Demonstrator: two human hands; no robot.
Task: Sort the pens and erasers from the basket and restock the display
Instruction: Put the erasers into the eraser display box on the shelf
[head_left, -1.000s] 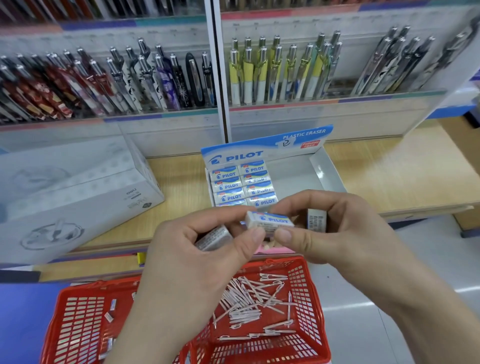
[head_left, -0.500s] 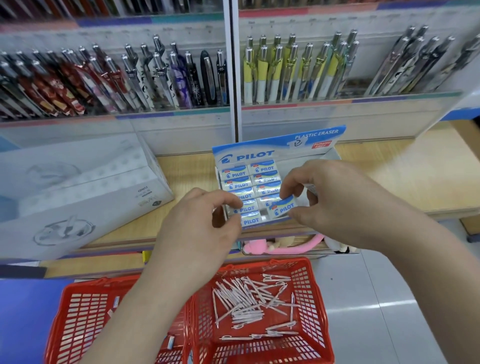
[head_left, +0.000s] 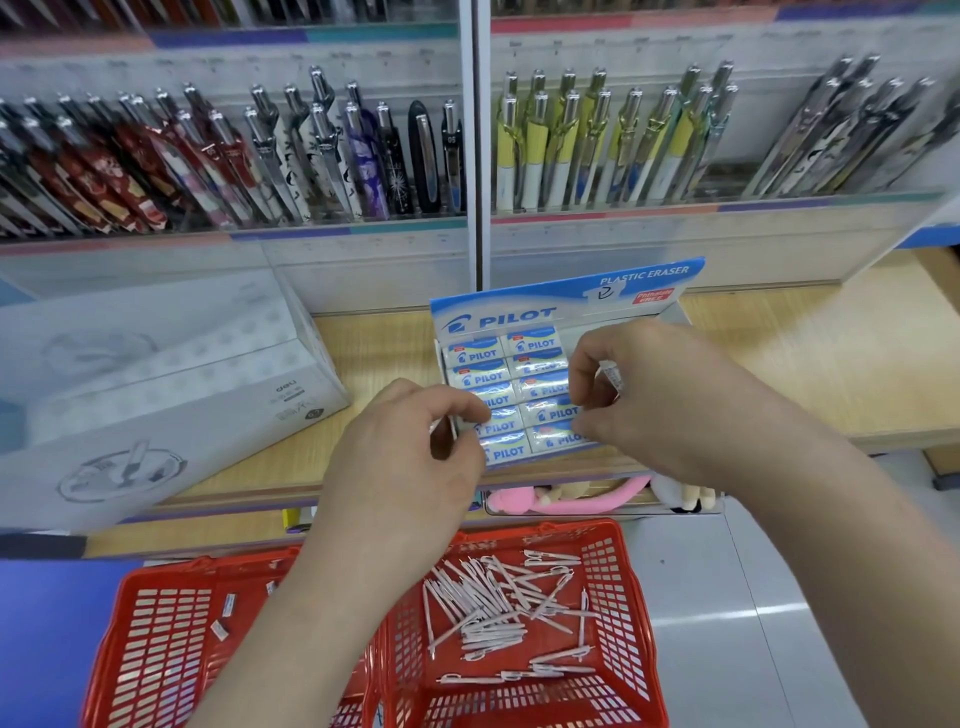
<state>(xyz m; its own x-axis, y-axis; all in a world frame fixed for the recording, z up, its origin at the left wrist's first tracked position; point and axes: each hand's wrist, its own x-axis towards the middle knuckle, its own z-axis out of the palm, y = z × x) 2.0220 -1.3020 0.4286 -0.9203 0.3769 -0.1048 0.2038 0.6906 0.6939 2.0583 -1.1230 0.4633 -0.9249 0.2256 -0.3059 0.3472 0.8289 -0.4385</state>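
Right hand (head_left: 660, 400) pinches a loose eraser (head_left: 611, 375) — left hand (head_left: 410, 467) touches boxed erasers (head_left: 530, 345) with curled fingertips (head_left: 480, 414), grip unclear.

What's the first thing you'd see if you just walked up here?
The left hand and right hand meet over the blue-and-white Pilot eraser box on the wooden shelf, the right pinching a loose eraser. Below sits a bright red basket holding a heap of white pens; rows of colourful display pens stand behind.

The wooden shelf (head_left: 779, 358) bears an eraser box (head_left: 519, 318), with a white carton (head_left: 156, 374) lying to its left.
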